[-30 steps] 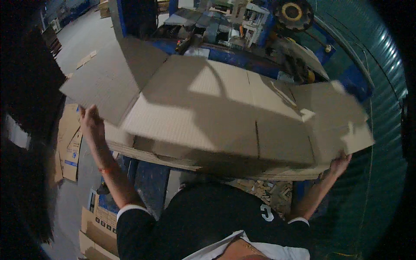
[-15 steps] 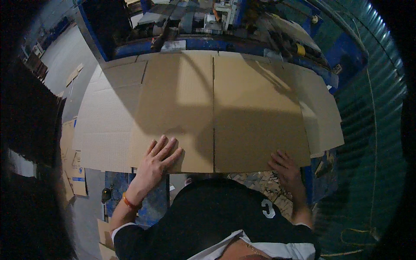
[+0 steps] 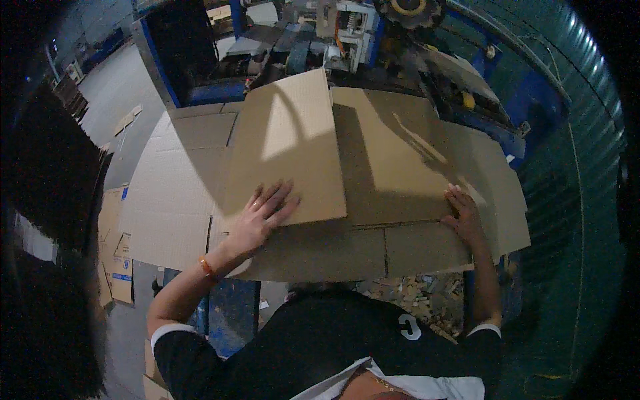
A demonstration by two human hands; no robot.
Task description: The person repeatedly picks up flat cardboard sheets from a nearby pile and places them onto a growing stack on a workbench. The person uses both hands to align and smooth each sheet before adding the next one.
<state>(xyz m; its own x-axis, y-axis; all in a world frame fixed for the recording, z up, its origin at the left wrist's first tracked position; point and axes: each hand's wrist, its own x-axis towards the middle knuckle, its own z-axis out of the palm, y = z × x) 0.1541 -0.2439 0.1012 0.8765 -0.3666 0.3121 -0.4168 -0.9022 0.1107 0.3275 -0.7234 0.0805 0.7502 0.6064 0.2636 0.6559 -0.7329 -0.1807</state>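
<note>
A brown cardboard sheet, folded into two panels, lies across the blue machine's front. Its left panel (image 3: 300, 170) is tilted, its edges lifted off what lies below. The right panel (image 3: 393, 190) lies flatter beside it. Under them, a larger cardboard sheet (image 3: 320, 250) shows along the near side, with a slot cut into it. My left hand (image 3: 260, 217) rests spread on the left panel's near part. My right hand (image 3: 465, 217) lies against the right panel's right edge, fingers extended. Neither hand is wrapped around anything.
The blue machine (image 3: 213, 93) with belts and rollers stands beyond the cardboard. A dark wheel (image 3: 408, 10) sits at its top. Cardboard scraps (image 3: 427, 297) lie below the near edge, and cardboard pieces (image 3: 119, 270) lie on the left floor. A green corrugated wall (image 3: 553, 280) rises at right.
The folded sheet has moved away from me and its left panel has tilted up, exposing cardboard underneath. Both hands have moved forward, the right one also to the right.
</note>
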